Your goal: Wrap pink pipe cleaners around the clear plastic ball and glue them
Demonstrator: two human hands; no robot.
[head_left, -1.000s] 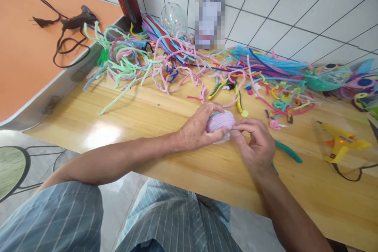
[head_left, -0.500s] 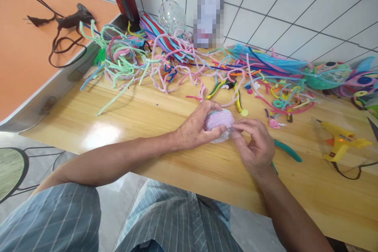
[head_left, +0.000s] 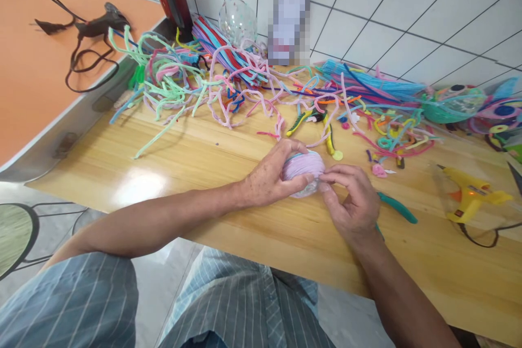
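Observation:
A clear ball partly wrapped in lilac pipe cleaner (head_left: 304,166) sits just over the wooden table, its lower side still showing transparent. My left hand (head_left: 275,174) is closed around it from the left, thumb in front and fingers behind. At the ball's right side, my right hand (head_left: 353,201) pinches with thumb and forefinger; what lies between those fingertips is too small to make out. Green-handled pliers (head_left: 397,207) lie beside my right hand, partly hidden by it. Behind the ball rest yellow-and-black pliers (head_left: 299,122) with their handles spread.
Tangled pipe cleaners (head_left: 171,92) and bundles of straight ones (head_left: 375,84) line the tiled wall. A yellow glue gun (head_left: 468,193) with a lit orange light stands at right. A clear ball (head_left: 238,22) is at the back; a black corded tool (head_left: 100,24) lies on the orange surface.
My right fingertips have shifted very slightly left against the ball. My left hand keeps its hold, and the rest looks the same.

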